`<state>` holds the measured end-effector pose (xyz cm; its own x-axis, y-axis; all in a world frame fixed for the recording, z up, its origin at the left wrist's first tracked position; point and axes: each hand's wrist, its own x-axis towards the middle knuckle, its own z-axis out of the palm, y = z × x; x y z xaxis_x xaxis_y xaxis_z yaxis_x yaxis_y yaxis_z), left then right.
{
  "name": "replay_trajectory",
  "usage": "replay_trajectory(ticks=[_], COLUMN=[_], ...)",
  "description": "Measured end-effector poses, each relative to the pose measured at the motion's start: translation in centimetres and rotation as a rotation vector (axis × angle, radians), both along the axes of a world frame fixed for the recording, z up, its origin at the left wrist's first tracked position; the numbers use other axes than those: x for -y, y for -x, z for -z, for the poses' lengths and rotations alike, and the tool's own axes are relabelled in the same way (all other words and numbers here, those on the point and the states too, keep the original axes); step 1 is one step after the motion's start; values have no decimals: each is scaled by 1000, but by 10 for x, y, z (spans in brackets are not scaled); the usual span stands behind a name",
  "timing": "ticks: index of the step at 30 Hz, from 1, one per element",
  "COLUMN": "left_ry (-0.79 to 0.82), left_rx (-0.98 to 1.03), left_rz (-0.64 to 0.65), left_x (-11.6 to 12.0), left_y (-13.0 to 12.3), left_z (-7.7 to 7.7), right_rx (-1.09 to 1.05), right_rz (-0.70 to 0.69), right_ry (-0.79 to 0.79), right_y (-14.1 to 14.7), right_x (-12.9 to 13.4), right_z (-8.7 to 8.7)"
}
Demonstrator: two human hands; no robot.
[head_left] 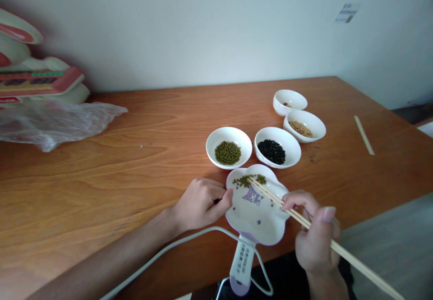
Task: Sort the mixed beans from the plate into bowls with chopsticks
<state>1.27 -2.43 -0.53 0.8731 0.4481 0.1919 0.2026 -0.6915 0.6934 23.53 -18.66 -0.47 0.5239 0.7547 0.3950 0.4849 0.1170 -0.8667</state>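
In front of me lies a white flower-shaped plate (246,221) with a purple rim and a cartoon figure printed on it. Loose mung beans (241,181) are scattered near its far edge. My left hand (204,203) is closed at the plate's left side, its thumb over the rim; its other fingertips are hidden. Wooden chopsticks (297,219) are held in my right hand (318,234), with their tips together among the beans. Just behind the plate stand a white bowl of mung beans (228,153) and a white bowl of black beans (271,151).
Farther back are a bowl of tan beans (300,129) and another white bowl (290,98). A pale strip (364,135) lies at the right. A white cable (169,248) crosses a labelled handle (242,264) below the plate. Plastic wrap (64,122) and a toy keyboard (40,81) occupy the left.
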Motion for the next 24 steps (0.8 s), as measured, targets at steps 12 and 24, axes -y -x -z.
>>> replay_trajectory(ticks=[12,24], left_ry=[-27,-44], left_rx=[17,-18], left_rz=[-6,-17], left_x=[0,2], left_y=[-1,1], left_z=[0,4], right_rx=[10,11], right_rz=[-6,-30], right_ry=[71,98], right_y=[-1,0], right_x=[10,19], right_z=[-6,-1])
